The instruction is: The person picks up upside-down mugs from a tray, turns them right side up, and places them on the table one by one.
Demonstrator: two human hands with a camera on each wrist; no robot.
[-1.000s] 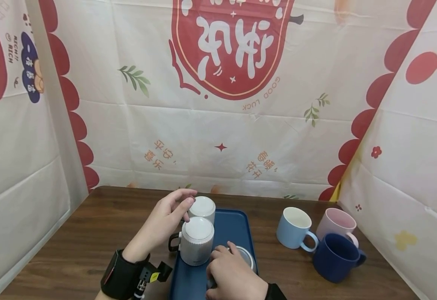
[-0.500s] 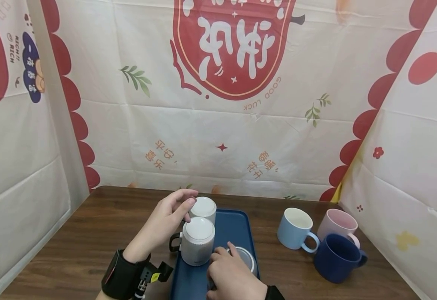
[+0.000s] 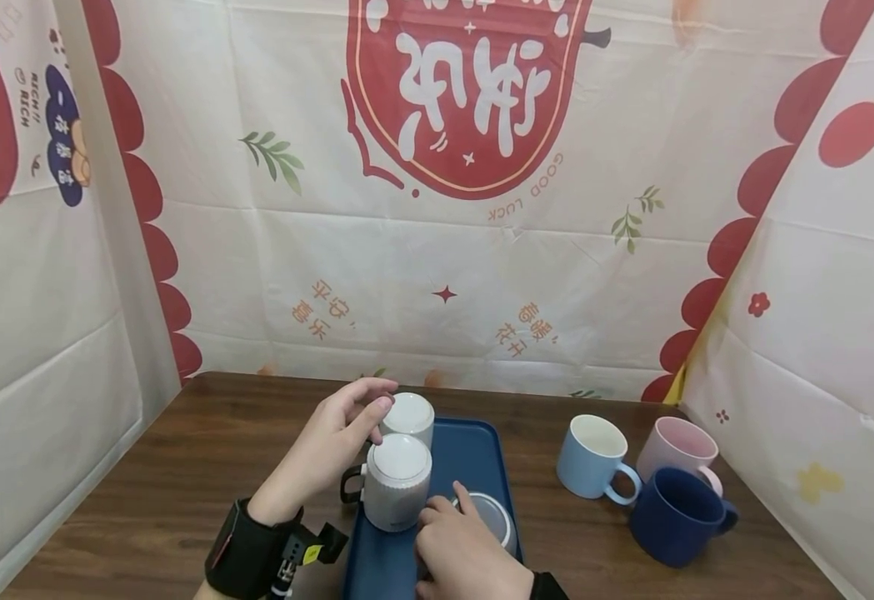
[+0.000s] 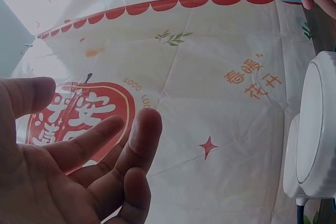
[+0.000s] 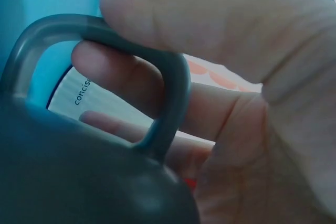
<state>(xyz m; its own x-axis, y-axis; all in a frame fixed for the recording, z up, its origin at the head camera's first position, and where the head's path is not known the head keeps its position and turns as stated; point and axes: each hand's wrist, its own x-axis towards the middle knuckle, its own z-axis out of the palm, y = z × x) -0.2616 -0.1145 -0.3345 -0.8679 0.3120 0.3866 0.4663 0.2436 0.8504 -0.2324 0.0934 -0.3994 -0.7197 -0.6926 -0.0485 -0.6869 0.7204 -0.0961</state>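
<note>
Mugs on a blue tray [image 3: 474, 454], seen from the head camera. Two white mugs stand upside down along the tray's left side, one behind the other: the far white mug [image 3: 409, 418] and the near white mug [image 3: 397, 483], whose dark handle points left. A grey mug [image 3: 491, 518] sits at the tray's near right, just beside the near white mug and largely covered by the right hand [image 3: 466, 554]. In the right wrist view the fingers [image 5: 157, 93] pass through the grey mug's handle [image 5: 168, 82] and the thumb lies over its top – a closed grip on the handle. The left hand [image 3: 324, 450] rests beside the far white mug with fingers loosely extended (the left wrist view shows them spread and holding nothing); fingertips appear to touch the mug's edge.

To the right of the tray, on the wooden table [image 3: 182, 475], stand three upright mugs – a light blue mug [image 3: 594, 457], a pink mug [image 3: 675, 450] and a dark blue mug [image 3: 675, 515] – close together; nothing shows inside the light blue one, and the others' insides cannot be seen.

Printed backdrop [image 3: 444, 250]: "GOOD LUCK" reads upside down beneath a red emblem with Chinese characters. A word fragment "concis" shows in the right wrist view.
</note>
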